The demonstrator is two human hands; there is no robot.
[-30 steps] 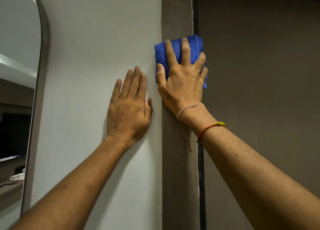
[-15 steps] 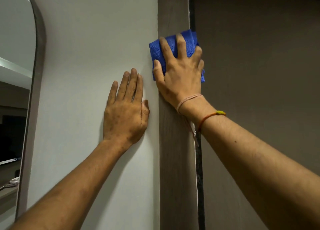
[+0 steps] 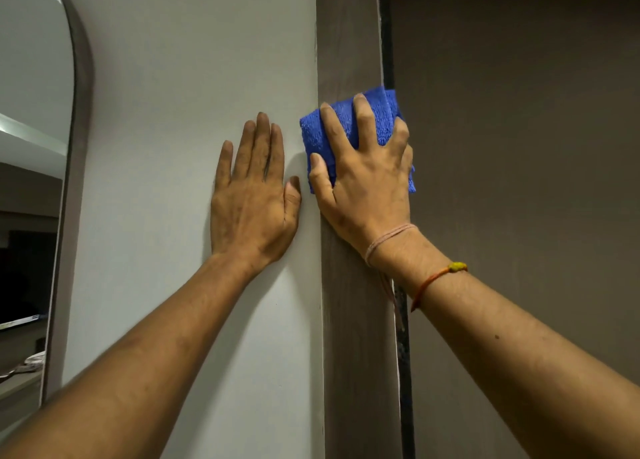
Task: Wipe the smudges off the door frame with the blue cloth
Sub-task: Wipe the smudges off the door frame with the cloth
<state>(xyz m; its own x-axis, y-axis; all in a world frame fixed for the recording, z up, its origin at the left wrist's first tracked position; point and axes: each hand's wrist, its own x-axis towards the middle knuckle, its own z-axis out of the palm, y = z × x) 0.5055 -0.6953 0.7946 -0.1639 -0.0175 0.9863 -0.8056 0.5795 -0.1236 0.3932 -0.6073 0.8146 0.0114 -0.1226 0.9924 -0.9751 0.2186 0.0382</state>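
A grey-brown door frame (image 3: 349, 36) runs top to bottom through the middle of the view. My right hand (image 3: 363, 178) presses a folded blue cloth (image 3: 377, 119) flat against the frame, fingers spread over it; the cloth overhangs both edges of the frame. My left hand (image 3: 252, 195) lies flat and open on the pale wall (image 3: 194, 60) just left of the frame, its thumb close to my right thumb. I make out no clear smudges on the bare frame.
A brown door (image 3: 519, 147) stands right of the frame, with a dark gap (image 3: 403, 354) between them. At the far left an arched mirror (image 3: 31, 147) with a dark rim hangs on the wall.
My right hand and the blue cloth have slid down the frame; the gap to my still left hand has shrunk and the thumbs are now close. The view has shifted a little.
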